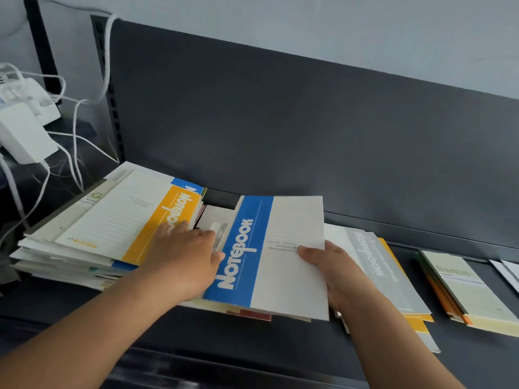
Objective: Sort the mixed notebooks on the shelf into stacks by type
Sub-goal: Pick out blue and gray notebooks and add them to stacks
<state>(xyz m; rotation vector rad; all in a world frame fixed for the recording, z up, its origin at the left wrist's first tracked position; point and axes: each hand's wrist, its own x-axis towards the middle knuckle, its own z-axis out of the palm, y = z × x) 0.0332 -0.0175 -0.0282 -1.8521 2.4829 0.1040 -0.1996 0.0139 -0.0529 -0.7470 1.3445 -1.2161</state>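
There is only one camera, worn on my head. It looks forward and down at the shelf from near, with a wide angle, and the dark back panel fills the upper part.

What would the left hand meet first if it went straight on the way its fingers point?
Probably the pale notebook lying in the gap between the stacks, just ahead of the left hand; behind it stands the shelf's dark back panel. Depth is unclear.
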